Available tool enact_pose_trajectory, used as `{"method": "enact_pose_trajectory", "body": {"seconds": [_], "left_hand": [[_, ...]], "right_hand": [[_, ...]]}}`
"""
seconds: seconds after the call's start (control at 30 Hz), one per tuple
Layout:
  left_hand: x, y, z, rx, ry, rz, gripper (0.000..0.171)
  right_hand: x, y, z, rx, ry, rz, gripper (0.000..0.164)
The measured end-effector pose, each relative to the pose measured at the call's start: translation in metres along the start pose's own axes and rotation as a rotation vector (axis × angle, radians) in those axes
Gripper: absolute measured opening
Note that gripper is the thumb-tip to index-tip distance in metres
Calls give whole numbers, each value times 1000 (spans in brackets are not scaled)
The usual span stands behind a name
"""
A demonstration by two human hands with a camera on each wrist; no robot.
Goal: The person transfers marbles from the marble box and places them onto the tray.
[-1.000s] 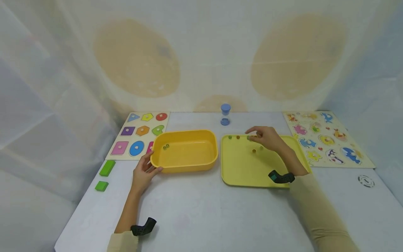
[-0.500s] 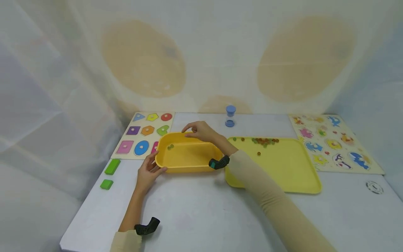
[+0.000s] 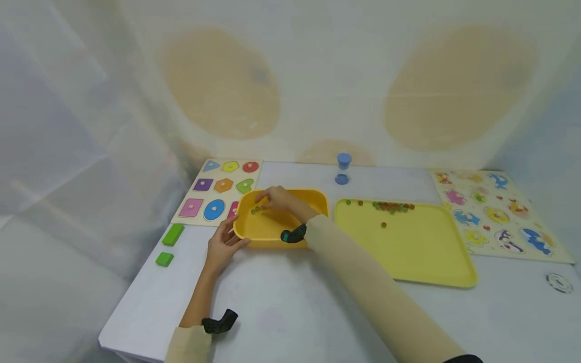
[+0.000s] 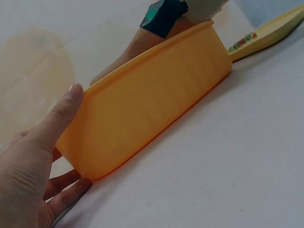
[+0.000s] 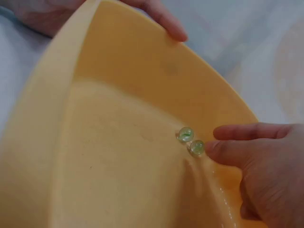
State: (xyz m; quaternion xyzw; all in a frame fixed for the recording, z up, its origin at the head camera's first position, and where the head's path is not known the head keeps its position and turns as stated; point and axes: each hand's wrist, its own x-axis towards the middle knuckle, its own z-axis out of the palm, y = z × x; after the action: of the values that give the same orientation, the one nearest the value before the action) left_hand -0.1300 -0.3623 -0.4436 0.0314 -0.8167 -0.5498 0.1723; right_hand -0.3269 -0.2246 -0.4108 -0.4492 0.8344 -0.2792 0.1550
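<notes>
My left hand (image 3: pixel 223 245) grips the left end of an orange-yellow basin (image 3: pixel 279 243), thumb on its front wall and fingers behind and beneath. Two clear green glass marbles (image 5: pixel 185 134) lie on the basin's floor near its left wall. Inside the basin is my right hand (image 3: pixel 278 197), its thumb and index fingertips close together right beside the nearer marble (image 5: pixel 197 147). I cannot tell whether a marble is pinched between them. To the right lies a yellow tray (image 3: pixel 431 247), with several green and brown marbles (image 3: pixel 392 206) along its far edge and one brown marble (image 3: pixel 384 225) farther in.
A shape puzzle board (image 3: pixel 224 193) lies behind the basin on the left, with two green blocks (image 3: pixel 173 235) in front of it. A blue sand timer (image 3: pixel 343 169) stands at the back. An animal puzzle board (image 3: pixel 497 217) and a round black-and-white disc (image 3: pixel 559 283) lie at right.
My right hand has left the tray's far edge, moved left over the basin and gone down inside beside the marbles. The left hand keeps its grip on the basin.
</notes>
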Motion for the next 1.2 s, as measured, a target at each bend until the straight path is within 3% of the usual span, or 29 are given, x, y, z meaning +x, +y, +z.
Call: {"method": "enact_pose_trajectory", "body": {"seconds": [0.37,0.63,0.77,0.87,1.0,1.2], "left_hand": [[1,2,2,4,4,-11,63],[1,2,2,-9,10,-13,63],[2,2,1,-5,12,-6,63],[3,2,2,-8,11,1,63],[4,2,0,-5,4,16,63],[8,-15,-6,-3,13,14,65]], "right_hand": [[2,3,10,47,-22,80,27],[3,4,9,-118,-32,-22,14],[-7,1,-3,-135,18,-87,15],[-29,1,-23,-101,101,-166,16],[-76,13,-54,-50,209,-241,18],[-160,58,-86,-70,343,-185,21]]}}
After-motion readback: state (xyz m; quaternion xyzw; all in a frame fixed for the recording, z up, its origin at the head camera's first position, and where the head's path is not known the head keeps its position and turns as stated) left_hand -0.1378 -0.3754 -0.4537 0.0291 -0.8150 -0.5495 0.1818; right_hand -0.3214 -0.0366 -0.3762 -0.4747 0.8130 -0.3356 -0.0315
